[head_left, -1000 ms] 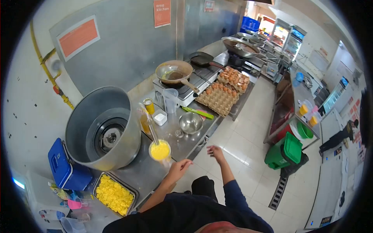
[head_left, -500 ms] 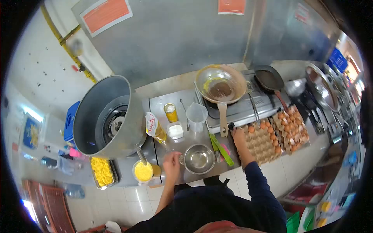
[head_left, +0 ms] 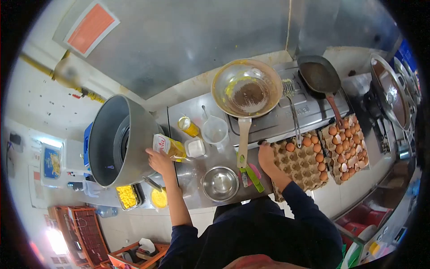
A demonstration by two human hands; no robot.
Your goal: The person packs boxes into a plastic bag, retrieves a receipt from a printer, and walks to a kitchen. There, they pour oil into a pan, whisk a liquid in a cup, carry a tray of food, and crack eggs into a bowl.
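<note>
My left hand is closed at the top end of a white, red and yellow cooking oil pouch, which leans over beside the big grey pot. At the stove's front edge, the fingers of my right hand are closed on a small black stove knob, mostly hidden by them. Behind it, a frying pan with yellow residue sits on the stove. A steel bowl stands on the counter between my arms.
Egg trays with eggs and shells lie right of my right hand. A plastic jug, yellow can and white tub stand mid-counter. Green-handled tool lies near the edge. Yellow mixture fills a container. Dark pan sits behind.
My left hand has moved from beside the steel bowl up and left to the oil pouch, which now leans further over. My right hand stays at the knob. The view has shifted.
</note>
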